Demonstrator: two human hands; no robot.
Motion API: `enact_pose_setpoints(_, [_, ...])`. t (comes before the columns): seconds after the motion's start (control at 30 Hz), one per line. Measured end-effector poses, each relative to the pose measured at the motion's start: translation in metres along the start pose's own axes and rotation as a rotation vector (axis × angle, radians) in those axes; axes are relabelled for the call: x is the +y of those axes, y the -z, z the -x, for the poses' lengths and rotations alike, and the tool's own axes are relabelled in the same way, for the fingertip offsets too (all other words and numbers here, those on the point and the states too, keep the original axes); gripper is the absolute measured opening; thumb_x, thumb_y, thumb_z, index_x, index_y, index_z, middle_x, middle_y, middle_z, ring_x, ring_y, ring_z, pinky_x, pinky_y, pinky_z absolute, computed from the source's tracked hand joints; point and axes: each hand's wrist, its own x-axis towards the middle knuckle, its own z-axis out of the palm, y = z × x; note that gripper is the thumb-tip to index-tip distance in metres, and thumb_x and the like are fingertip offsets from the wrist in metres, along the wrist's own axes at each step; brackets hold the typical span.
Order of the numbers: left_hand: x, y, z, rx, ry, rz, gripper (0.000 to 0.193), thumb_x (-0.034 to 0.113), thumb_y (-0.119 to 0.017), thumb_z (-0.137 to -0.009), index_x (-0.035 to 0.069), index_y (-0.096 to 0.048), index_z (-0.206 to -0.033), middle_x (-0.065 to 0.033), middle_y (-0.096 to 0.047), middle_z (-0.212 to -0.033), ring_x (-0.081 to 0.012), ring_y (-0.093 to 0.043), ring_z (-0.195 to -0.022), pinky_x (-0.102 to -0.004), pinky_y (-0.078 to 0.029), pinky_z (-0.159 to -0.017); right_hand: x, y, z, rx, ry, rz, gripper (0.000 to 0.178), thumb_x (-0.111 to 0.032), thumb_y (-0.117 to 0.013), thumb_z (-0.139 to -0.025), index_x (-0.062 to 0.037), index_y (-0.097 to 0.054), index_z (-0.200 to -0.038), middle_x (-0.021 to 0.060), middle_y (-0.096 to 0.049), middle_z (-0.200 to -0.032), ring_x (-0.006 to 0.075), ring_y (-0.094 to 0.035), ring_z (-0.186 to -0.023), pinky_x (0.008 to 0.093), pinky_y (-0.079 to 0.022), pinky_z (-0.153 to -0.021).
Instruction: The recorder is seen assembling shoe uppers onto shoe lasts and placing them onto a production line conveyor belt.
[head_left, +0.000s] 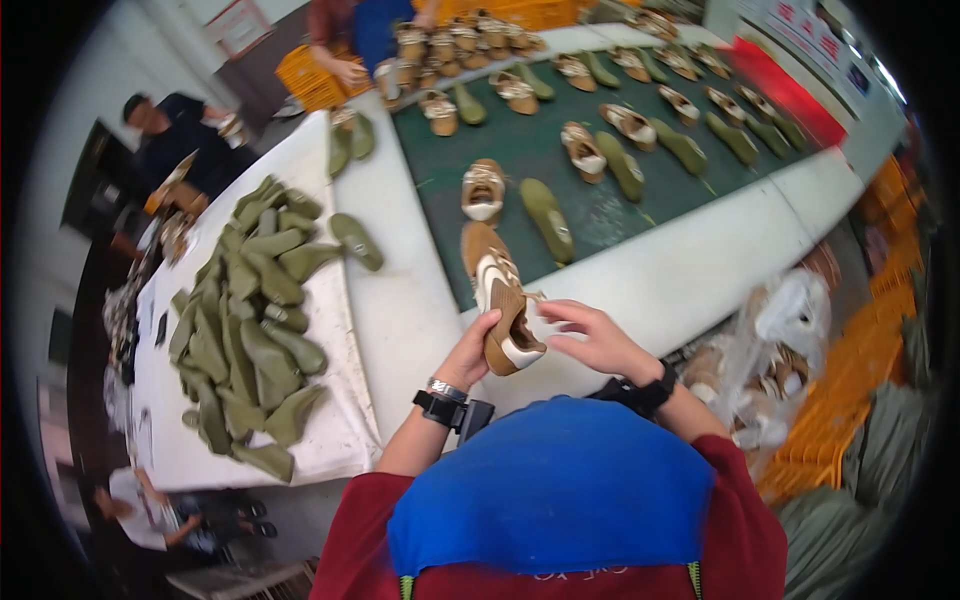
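My left hand [472, 352] grips a tan, brown and white sneaker [497, 292] by its side. The shoe is tilted, its toe pointing away and its opening toward me. Just right of that opening is my right hand [597, 342], fingers apart, close to the loose lace end; I see nothing held in it. Beyond the held shoe, a matching sneaker [483, 192] sits on the green belt [470, 155], with an olive-green shoe last [547, 218] lying beside it. On the white table [340, 420] to my left lies a heap of similar lasts [262, 290].
More sneakers [628, 125] and lasts stand in rows along the belt. Shoes crowd the far end near a person's hand [350, 72]. Another person [180, 140] stands at the far left. Orange crates [820, 440] and a plastic bag [790, 310] of shoes are on my right.
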Motion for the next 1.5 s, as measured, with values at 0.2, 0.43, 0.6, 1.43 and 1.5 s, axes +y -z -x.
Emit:
enact_pose_setpoints(0.2, [0.058, 0.086, -0.027, 0.174, -0.285, 0.278, 0.068, 0.062, -0.039, -0.086, 0.009, -0.042, -0.130, -0.0122, -0.055, -0.116, -0.0270, -0.055, -0.107, -0.0431, -0.046, -0.092, 0.033, 0.023, 0.030, 0.310, -0.289, -0.139, 0.028, -0.005, -0.057, -0.085, 0.0033, -0.056, -0.111, 0.0077, -0.062, -0.094, 0.0125, -0.060, -0.081, 0.0243, -0.050, -0.075])
enact_pose_setpoints(0.43, [0.102, 0.205, 0.017, 0.848, -0.483, 0.234, 0.064, 0.038, -0.058, -0.085, 0.006, -0.032, -0.134, -0.0149, -0.046, -0.123, -0.0256, -0.047, -0.113, -0.0409, -0.042, -0.093, 0.029, -0.005, 0.007, 0.062, -0.343, -0.080, 0.025, -0.006, -0.057, -0.085, 0.0030, -0.057, -0.108, 0.0056, -0.061, -0.089, 0.0106, -0.059, -0.077, 0.0235, -0.049, -0.070])
enact_pose_setpoints(0.6, [0.062, 0.245, 0.145, 1.174, -0.353, -0.869, 0.043, 0.019, -0.062, -0.080, -0.001, -0.052, -0.117, -0.0105, -0.062, -0.106, -0.0199, -0.059, -0.092, -0.0308, -0.047, -0.080, 0.021, -0.009, -0.058, -0.224, -0.281, 0.276, 0.022, -0.008, -0.060, -0.082, -0.0013, -0.061, -0.103, 0.0038, -0.062, -0.078, 0.0087, -0.057, -0.068, 0.0234, -0.047, -0.063])
enact_pose_setpoints(1.43, [0.066, 0.235, 0.295, 1.319, 0.310, -1.291, 0.071, 0.022, -0.072, -0.054, 0.000, -0.046, -0.116, -0.0179, -0.054, -0.105, -0.0327, -0.052, -0.101, -0.0416, -0.040, -0.090, 0.125, -0.215, -0.376, -0.307, -0.110, 1.048, 0.059, -0.028, -0.053, -0.083, -0.0215, -0.029, -0.137, 0.0147, -0.065, -0.085, 0.0319, -0.063, -0.077, 0.0431, -0.049, -0.067])
enact_pose_setpoints(1.5, [0.058, 0.238, 0.284, 1.167, 0.194, -0.708, 0.060, 0.025, -0.070, -0.062, -0.006, -0.050, -0.110, -0.0136, -0.060, -0.093, -0.0252, -0.060, -0.082, -0.0314, -0.048, -0.073, 0.104, -0.189, -0.337, -0.336, -0.151, 1.028, 0.060, -0.027, -0.053, -0.083, -0.0211, -0.029, -0.137, 0.0141, -0.065, -0.084, 0.0313, -0.063, -0.077, 0.0423, -0.049, -0.068])
